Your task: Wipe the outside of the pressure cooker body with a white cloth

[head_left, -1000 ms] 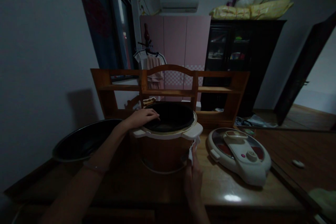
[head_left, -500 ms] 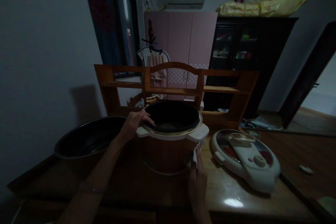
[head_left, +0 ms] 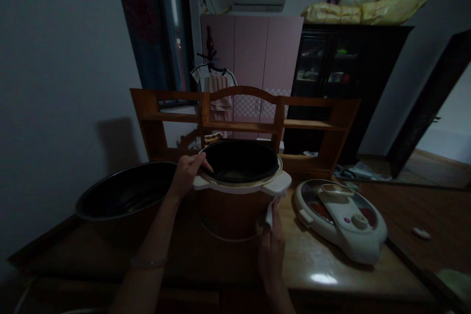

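Observation:
A round electric cooker (head_left: pixel 230 211) with a brown body, a pale rim and side handles stands upright on the wooden table, its dark inside showing. My left hand (head_left: pixel 188 172) grips the rim at the left handle, fingertips reaching over the inner edge. Below the right handle, my right hand (head_left: pixel 272 245) presses a white cloth (head_left: pixel 271 213) to the cooker's side. Parts of that hand's fingers are dim and hard to see. To the right lies the cooker's lid (head_left: pixel 342 221), pale with a glass window and a knob. A wide black pot (head_left: pixel 128 191) sits at the left.
Behind the cooker rises a wooden shelf rack (head_left: pixel 243 127) at the table's (head_left: pixel 312 260) back edge. A wall (head_left: pixel 66 83) borders the left side. Clothes hang on a stand (head_left: pixel 210 49) beyond the rack, near pink cupboards (head_left: pixel 250 54).
My right hand has shifted slightly left and down with the white cloth along the cooker's side. My left hand stays at the rim, its forearm swung a little to the right.

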Available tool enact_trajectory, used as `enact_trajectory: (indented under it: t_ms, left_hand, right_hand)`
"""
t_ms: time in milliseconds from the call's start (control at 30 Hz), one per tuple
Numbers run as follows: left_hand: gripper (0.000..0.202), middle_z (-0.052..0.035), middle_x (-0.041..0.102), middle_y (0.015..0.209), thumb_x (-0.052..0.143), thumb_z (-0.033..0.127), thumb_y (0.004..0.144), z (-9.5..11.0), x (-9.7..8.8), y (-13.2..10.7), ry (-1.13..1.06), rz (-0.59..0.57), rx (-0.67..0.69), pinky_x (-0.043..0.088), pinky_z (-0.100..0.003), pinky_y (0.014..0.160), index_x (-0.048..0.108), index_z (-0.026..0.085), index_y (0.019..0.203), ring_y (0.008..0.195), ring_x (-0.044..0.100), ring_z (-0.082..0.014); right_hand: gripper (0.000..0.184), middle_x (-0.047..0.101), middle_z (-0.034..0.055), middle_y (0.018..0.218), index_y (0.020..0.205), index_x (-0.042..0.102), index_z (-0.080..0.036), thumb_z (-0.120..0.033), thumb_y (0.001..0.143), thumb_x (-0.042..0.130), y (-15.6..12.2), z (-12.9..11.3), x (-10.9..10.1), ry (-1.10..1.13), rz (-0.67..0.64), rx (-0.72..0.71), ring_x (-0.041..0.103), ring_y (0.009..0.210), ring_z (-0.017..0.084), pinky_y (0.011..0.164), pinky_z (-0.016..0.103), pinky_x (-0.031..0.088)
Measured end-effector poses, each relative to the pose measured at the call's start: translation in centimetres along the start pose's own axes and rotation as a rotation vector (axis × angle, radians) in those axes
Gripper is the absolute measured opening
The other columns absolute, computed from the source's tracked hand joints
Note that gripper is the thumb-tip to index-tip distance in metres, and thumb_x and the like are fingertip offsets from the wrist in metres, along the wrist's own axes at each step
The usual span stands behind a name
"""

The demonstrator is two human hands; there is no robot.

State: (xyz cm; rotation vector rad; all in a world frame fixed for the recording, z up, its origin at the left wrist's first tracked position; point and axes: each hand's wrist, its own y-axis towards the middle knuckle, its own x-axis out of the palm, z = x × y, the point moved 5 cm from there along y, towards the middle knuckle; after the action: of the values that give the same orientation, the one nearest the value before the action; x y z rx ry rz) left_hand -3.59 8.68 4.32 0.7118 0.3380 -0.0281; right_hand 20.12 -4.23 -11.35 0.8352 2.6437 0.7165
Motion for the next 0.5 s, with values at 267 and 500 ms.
enact_trajectory:
  t_ms: [267,500]
  left_hand:
    - [0.051,-0.0028,0.067,0.063,0.046,0.043,0.093,-0.1,-0.1,0.0,0.044,0.015,0.01,0.042,-0.031,0.069,0.072,0.018,0.057,0.065,0.06,-0.0169]
    - [0.051,-0.0029,0.068,0.065,0.045,0.043,0.094,0.3,-0.1,0.0,0.067,0.012,0.01,0.043,-0.031,0.07,0.072,0.018,0.058,0.066,0.061,-0.0174]
  right_hand:
    - [0.064,0.008,0.0014,0.165,0.159,0.007,-0.025,-0.019,0.098,0.026,-3.6,-2.8,1.9,-0.054,-0.079,-0.167,0.006,0.152,0.028,0.12,0.061,0.014]
    - [0.057,0.018,0.0041,0.164,0.157,0.021,-0.021,-0.036,0.102,0.027,-0.4,-0.4,0.4,0.147,-0.003,0.129,0.013,0.152,0.022,0.123,0.05,0.011]
